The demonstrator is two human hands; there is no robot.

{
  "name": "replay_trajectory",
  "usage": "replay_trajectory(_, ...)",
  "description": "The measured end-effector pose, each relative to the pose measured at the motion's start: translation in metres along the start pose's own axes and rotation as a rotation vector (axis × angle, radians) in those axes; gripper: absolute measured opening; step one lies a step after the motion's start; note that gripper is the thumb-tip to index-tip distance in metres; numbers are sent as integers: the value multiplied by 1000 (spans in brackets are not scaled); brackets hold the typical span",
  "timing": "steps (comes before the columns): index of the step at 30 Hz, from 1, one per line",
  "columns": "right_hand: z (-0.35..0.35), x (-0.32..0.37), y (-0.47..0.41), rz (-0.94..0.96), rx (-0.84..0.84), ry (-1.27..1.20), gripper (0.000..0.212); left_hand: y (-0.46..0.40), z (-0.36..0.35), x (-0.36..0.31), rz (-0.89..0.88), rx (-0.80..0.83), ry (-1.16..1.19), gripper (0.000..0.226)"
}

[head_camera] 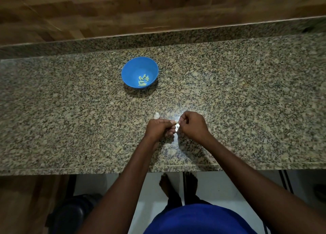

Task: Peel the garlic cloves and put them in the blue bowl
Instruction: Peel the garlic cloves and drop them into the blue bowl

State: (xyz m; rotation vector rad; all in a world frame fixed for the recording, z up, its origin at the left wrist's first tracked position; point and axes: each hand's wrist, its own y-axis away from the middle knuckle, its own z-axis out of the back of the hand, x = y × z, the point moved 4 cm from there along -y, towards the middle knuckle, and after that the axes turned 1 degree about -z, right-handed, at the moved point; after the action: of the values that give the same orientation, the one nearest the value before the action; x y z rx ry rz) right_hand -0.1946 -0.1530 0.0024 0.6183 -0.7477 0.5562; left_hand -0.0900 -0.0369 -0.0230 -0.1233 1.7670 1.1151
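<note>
Both hands meet just above the near middle of the granite tabletop (229, 85), working one garlic clove (175, 122) between them. The left hand (158, 128) has its fingers curled in and pinches the clove at the tips. The right hand (191, 126) is curled the same way and pinches at the clove's other side, apparently pulling skin away, though the clove is small and mostly hidden, so how much skin remains cannot be told.

The task looks well under way. The blue bowl (134, 67) stands on the far side of the tabletop, left of centre and well apart from the hands, and a small heap of peeled cloves (143, 79) already lies at its bottom. The clove in hand is not yet in the bowl. A pale piece (156, 115) lies on the tabletop just beyond the left hand; it may be another unpeeled clove or loose skin, too small to say. Thin whitish scraps (177, 127) between and below the hands look like shed peel.

Nothing stands between the hands and the bowl, so the carry across should be unobstructed. Beyond the tabletop runs a raised granite ledge and a wooden wall (105, 13). Below the near edge, the person's bare feet (169, 182) and a blue garment (194, 219) show.
</note>
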Motion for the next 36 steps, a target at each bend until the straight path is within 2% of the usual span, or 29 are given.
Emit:
replay_trajectory(1, 0, 3, 2, 76, -51, 84, 11, -1, 0, -1, 15, -6, 17, 8)
replay_trajectory(3, 0, 2, 3, 115, -93, 82, 11, -2, 3, -2, 19, -23, 21, 10)
replay_trajectory(8, -1, -17, -6, -71, -26, 14, 11, -1, 18, -5, -88, -27, -78, 13)
replay_trajectory(16, -14, -25, -14, -137, 1, -29, 10, -9, 20, -7, -225, -178, -298, 15)
replay_trajectory(20, -15, -25, -16, -148, -23, -20, 16, -25, 1, -24, -394, -268, -511, 17)
replay_trajectory(23, -14, -24, -17, -152, -60, 9, 21, -36, -16, -33, -458, -342, -668, 18)
replay_trajectory(28, -16, -29, -17, -68, -73, 60, 31, -38, -12, -22, -501, -317, -772, 30)
replay_trajectory(31, -17, -29, -13, -3, -81, 80, 31, -22, -3, -11, -554, -321, -832, 28)
replay_trajectory(33, -17, -28, -10, -3, -89, 92, 28, -10, -5, -1, -609, -263, -921, 24)
replay_trajectory(36, -13, -29, -8, -21, -108, 82, 24, -2, -16, 11, -654, -209, -992, 39)
